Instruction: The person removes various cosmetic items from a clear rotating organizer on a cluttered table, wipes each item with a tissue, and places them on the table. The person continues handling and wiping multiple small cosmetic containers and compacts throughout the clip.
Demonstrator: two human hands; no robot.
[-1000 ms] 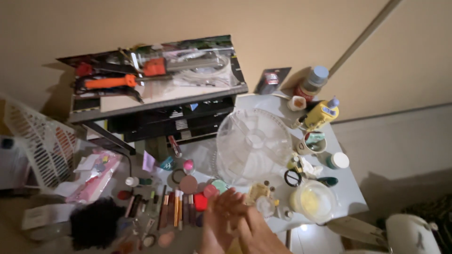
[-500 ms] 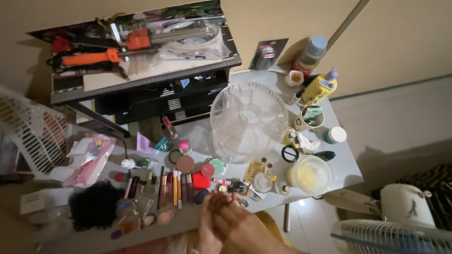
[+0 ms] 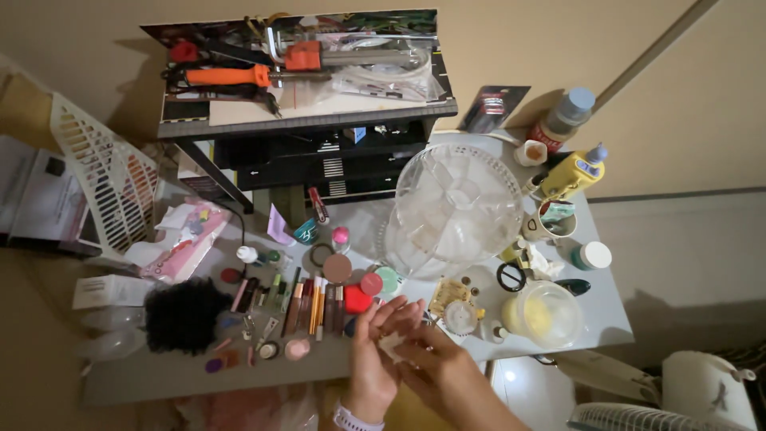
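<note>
Seen from a single head-worn camera, looking steeply down from above onto a cluttered grey table (image 3: pixel 574 315) set against a beige wall (image 3: pixel 519 48). Close enough for both hands at the lower edge.

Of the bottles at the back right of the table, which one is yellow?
The yellow bottle with the blue cap, lying tilted beside the mug. The other bottle, behind it, is clear with a grey cap.

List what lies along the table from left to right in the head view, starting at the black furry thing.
Black furry thing → row of makeup sticks → red sponge → left hand → right hand → yellowish lidded tub.
</note>
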